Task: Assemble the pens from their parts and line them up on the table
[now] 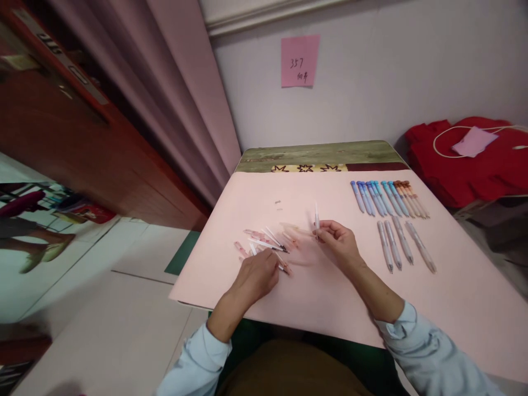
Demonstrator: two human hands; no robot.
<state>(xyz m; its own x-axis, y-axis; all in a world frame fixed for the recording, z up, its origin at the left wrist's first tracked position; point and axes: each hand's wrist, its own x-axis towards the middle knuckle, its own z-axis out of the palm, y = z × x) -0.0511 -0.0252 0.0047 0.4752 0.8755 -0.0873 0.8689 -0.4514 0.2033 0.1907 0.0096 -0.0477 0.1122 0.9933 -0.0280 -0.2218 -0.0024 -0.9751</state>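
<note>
My right hand (pixel 339 242) pinches a slim white pen part (pixel 317 213) between thumb and fingers and holds it upright above the table. Bent over the near side of a loose pile of pen parts is my left hand (pixel 258 275). Its fingertips are closed together among the pieces, and what they grip is hidden. White refills with dark ends (pixel 266 243) and pinkish clear barrels (pixel 251 234) lie crossed in that pile. A pale, see-through tube (pixel 295 226) lies between the two hands.
Blue and brown pens (pixel 377 198) stand in a row at the table's right, with several whitish pens (pixel 396 242) nearer me. Two tiny pieces (pixel 278 202) lie beyond the pile. Red cloth (pixel 437 165) with a cable is at far right; a wooden door (pixel 103 121) is left.
</note>
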